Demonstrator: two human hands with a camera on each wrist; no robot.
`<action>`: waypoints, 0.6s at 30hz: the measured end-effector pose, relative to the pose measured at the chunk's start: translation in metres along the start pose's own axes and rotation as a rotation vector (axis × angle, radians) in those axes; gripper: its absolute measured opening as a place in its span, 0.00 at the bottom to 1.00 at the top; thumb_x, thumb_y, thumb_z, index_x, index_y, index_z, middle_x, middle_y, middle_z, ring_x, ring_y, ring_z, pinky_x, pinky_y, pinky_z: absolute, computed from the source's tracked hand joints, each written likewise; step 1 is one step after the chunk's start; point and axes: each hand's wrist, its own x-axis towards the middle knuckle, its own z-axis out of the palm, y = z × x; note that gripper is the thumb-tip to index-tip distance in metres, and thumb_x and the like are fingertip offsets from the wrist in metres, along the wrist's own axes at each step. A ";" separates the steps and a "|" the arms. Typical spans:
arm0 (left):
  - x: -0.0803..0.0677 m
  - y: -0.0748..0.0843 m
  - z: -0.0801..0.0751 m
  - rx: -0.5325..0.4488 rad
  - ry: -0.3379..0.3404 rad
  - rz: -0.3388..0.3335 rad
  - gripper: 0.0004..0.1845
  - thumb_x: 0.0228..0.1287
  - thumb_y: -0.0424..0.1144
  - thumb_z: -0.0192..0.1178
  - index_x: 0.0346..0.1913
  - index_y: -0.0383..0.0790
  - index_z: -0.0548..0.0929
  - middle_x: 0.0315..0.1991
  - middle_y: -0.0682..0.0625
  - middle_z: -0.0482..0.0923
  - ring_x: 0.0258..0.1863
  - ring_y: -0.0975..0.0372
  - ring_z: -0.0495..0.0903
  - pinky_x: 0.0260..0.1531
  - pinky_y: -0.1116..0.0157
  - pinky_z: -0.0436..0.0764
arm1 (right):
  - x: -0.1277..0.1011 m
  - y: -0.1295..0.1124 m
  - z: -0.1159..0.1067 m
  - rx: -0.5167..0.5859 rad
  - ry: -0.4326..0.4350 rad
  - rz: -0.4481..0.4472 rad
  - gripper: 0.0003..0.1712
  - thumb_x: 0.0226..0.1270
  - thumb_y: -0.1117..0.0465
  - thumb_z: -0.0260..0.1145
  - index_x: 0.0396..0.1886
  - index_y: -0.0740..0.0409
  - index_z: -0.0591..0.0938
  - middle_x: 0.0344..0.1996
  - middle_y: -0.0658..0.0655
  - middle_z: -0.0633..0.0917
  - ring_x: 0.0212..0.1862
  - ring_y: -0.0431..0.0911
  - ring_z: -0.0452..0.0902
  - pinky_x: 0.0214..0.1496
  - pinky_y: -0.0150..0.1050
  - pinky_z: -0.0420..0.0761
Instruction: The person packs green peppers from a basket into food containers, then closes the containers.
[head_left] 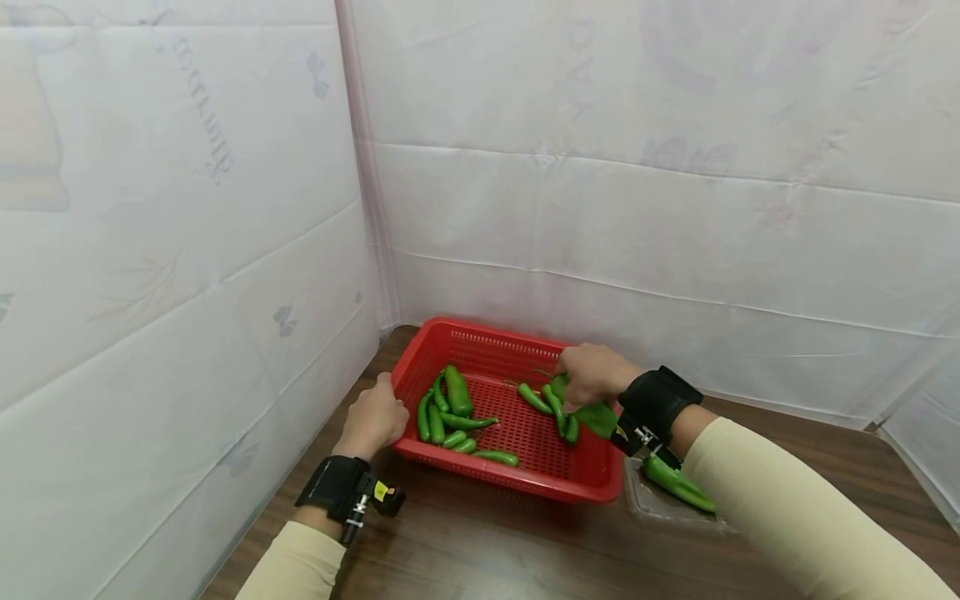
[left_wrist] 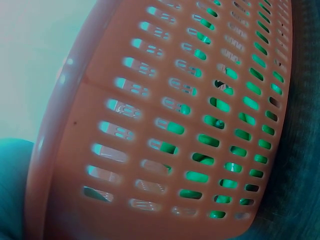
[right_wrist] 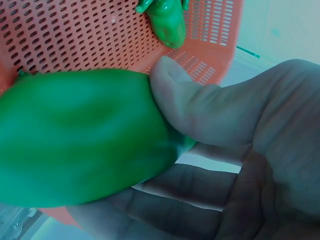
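A red perforated plastic basket [head_left: 517,477] stands on the table. My left hand [head_left: 372,417] grips its left rim; the left wrist view is filled by the basket's slotted side [left_wrist: 165,115], with green showing through the slots. Over the basket's right end, my right hand [head_left: 596,372] holds a large green pepper [right_wrist: 85,135], thumb on one face and fingers beneath it. Several green peppers [head_left: 457,392] lie in the basket's left part. Close below the right hand are thinner green peppers [head_left: 534,398], partly hidden by it.
Right of the basket, a clear plastic tray [head_left: 645,502] holds a long green pepper [head_left: 678,483], partly covered by the right forearm. White printed sheets [head_left: 637,225] hang behind and to the left of the brown wooden table [head_left: 480,542].
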 end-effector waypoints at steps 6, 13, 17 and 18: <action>0.001 0.000 0.000 -0.002 -0.001 0.000 0.27 0.74 0.36 0.53 0.71 0.28 0.64 0.50 0.30 0.83 0.39 0.48 0.85 0.35 0.55 0.81 | -0.006 0.008 -0.003 0.029 0.007 0.010 0.30 0.58 0.61 0.78 0.61 0.63 0.85 0.58 0.64 0.87 0.54 0.57 0.85 0.56 0.50 0.83; 0.001 0.000 -0.001 -0.011 -0.004 -0.002 0.27 0.74 0.35 0.53 0.71 0.28 0.64 0.50 0.30 0.83 0.39 0.48 0.84 0.33 0.56 0.81 | -0.016 0.020 -0.006 0.011 0.022 -0.031 0.26 0.56 0.61 0.79 0.56 0.60 0.88 0.50 0.60 0.91 0.40 0.46 0.82 0.46 0.43 0.83; 0.002 -0.001 -0.002 -0.003 -0.002 -0.001 0.27 0.74 0.35 0.53 0.71 0.27 0.64 0.50 0.30 0.83 0.39 0.48 0.84 0.33 0.56 0.81 | -0.022 0.024 -0.007 0.015 0.016 -0.032 0.26 0.58 0.61 0.78 0.58 0.62 0.87 0.52 0.63 0.90 0.46 0.52 0.86 0.49 0.46 0.84; 0.003 -0.002 -0.002 -0.002 -0.002 0.000 0.28 0.74 0.35 0.53 0.71 0.27 0.63 0.50 0.30 0.83 0.39 0.48 0.84 0.33 0.56 0.81 | -0.023 0.026 -0.006 0.020 0.016 -0.029 0.26 0.59 0.61 0.78 0.58 0.63 0.87 0.54 0.64 0.89 0.49 0.53 0.86 0.51 0.47 0.85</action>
